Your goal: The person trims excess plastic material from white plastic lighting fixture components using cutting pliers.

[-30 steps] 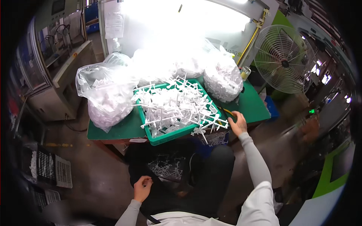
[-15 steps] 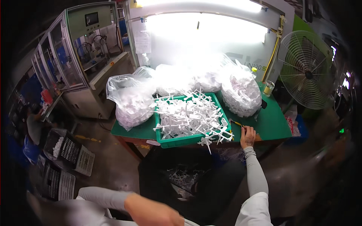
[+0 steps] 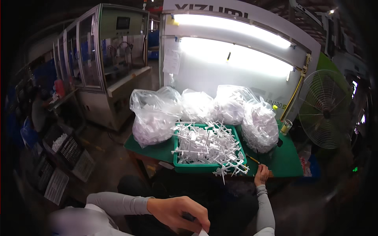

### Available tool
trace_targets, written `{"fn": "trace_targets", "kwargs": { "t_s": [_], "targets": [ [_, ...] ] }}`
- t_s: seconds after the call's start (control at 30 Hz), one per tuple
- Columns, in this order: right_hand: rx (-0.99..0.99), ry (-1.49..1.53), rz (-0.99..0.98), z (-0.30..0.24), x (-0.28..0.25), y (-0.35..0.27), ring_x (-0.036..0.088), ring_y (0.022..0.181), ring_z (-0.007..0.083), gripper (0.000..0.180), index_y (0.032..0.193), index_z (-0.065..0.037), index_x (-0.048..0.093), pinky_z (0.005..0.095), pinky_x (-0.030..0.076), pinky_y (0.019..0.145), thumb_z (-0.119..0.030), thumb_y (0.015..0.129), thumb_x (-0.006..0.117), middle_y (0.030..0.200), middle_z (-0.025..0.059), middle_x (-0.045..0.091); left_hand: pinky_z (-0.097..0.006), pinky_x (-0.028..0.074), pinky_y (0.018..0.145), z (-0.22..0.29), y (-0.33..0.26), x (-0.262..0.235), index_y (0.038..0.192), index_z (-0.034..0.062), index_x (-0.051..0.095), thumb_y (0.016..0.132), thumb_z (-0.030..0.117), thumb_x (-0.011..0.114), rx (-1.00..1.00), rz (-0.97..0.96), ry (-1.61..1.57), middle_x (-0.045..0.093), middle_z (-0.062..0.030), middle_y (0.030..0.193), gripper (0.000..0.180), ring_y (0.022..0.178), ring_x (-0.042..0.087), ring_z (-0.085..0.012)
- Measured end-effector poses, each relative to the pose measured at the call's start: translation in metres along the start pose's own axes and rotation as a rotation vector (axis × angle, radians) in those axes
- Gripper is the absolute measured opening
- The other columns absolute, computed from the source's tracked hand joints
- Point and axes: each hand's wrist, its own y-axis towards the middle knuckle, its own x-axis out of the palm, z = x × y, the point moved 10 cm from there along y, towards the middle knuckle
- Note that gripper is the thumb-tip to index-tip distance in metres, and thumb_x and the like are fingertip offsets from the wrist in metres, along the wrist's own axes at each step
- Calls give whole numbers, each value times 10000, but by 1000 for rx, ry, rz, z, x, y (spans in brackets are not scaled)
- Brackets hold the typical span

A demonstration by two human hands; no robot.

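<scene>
My left hand [image 3: 179,212] is bent across my lap at the bottom, thumb and fingers pinched on a small white piece [image 3: 203,232] that the lower edge cuts off. My right hand [image 3: 261,175] is at the table's front edge, fingers curled at the near end of a slim yellow-and-black tool [image 3: 252,159]; its exact kind is too small to tell. Left of that hand stands a green tray [image 3: 193,168] heaped with white branched plastic parts [image 3: 206,143]. Some parts hang over its front right corner.
Clear plastic bags of white parts [image 3: 151,124] crowd the back of the green table [image 3: 289,161], with another full bag [image 3: 260,129] at right. A jar [image 3: 286,127] and a wire fan [image 3: 326,112] are farther right. Black crates [image 3: 73,151] stand on the floor at left.
The view has tilted up, so the table sits lower in the picture. My left hand has come further into view, showing the white piece. My right hand stays by the slim tool.
</scene>
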Motion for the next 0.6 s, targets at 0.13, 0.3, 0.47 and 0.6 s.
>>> {"fn": "trace_targets", "kwargs": {
  "t_s": [0.13, 0.3, 0.47, 0.6],
  "targets": [
    [393, 741, -110, 36, 0, 3, 503, 674, 98, 237, 1071, -83, 571, 248, 436, 615, -297, 1048, 472, 855, 7, 550, -344, 535, 689, 16, 11, -9, 1008, 75, 770, 918, 83, 709, -99, -70, 33, 740, -87, 974, 109, 824, 693, -269],
    [600, 1234, -29, -94, -62, 33, 316, 488, 45, 264, 944, -132, 502, 224, 268, 423, -371, 1043, 455, 654, -48, 371, -291, 551, 723, 32, 13, -138, 990, 74, 746, 858, 125, 782, 63, 295, 607, 743, -54, 916, 146, 816, 707, -162],
    [305, 1068, -184, -222, -49, 51, 283, 480, 9, 323, 953, -96, 558, 217, 214, 432, -390, 1058, 476, 585, -76, 342, -388, 527, 829, -51, -11, -278, 997, 81, 746, 835, 216, 730, -299, 730, 1297, 741, -97, 932, 211, 884, 686, -264],
    [-2, 687, -277, -270, -38, 16, 484, 534, 88, 156, 1032, -29, 589, 253, 346, 502, -171, 1037, 523, 696, 14, 557, -441, 508, 843, -68, -15, -297, 902, 80, 746, 811, 278, 728, -356, 745, 1272, 736, -100, 910, 218, 883, 672, -301]
  ]
}}
